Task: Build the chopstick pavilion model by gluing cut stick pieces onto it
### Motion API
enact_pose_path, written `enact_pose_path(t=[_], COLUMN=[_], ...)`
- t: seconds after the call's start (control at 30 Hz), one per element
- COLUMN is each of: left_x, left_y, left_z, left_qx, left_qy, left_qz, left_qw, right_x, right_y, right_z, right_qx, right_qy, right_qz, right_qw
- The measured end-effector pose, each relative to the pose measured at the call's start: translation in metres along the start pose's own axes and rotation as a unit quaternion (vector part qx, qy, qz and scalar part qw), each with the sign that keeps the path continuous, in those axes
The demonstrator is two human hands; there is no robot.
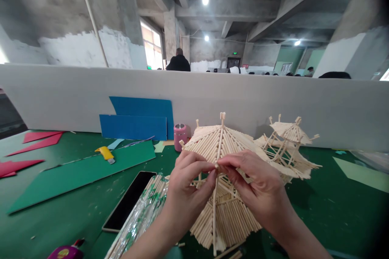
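Observation:
A roof-shaped model made of thin wooden sticks (219, 145) stands tilted on the green table (328, 206) in front of me. My left hand (185, 186) and my right hand (258, 186) both grip it, their fingertips pinching the central rib stick (215, 210) near its middle. A second, smaller stick pagoda (285, 145) sits just behind to the right, apart from my hands.
A black phone (129, 200) and a wrapped bundle of sticks (142, 214) lie to the left. A pink jar (180, 135), yellow utility knife (105, 153), green, blue and red card sheets lie about. A grey partition (60, 97) closes the table's far side; a person stands beyond it.

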State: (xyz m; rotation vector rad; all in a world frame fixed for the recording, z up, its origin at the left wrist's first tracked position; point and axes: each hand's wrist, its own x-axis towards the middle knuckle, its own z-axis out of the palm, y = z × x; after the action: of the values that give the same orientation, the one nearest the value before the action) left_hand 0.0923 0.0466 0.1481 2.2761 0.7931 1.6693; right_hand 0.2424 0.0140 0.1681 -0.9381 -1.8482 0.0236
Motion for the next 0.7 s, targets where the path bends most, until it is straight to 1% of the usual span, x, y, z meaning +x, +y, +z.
enact_pose_path(t=[0.27,0.57,0.7], left_x=[0.0010,-0.0009,-0.0003], left_y=[-0.0003,-0.0024,-0.0019], left_z=[0.0001,0.0005,0.0005], left_qx=[0.004,0.003,0.005], left_qy=[0.002,-0.003,-0.006], left_qz=[0.001,0.002,-0.001], left_qw=[1.000,1.000,1.000], right_x=[-0.0008,-0.0020,-0.0018], right_y=[0.0005,0.0023,0.0028], right_z=[0.0005,-0.0003,0.0003], right_qx=[0.013,0.009,0.014], right_qy=[0.001,0.005,0.002], right_qz=[0.012,0.007,-0.005], right_qw=[1.000,1.000,1.000])
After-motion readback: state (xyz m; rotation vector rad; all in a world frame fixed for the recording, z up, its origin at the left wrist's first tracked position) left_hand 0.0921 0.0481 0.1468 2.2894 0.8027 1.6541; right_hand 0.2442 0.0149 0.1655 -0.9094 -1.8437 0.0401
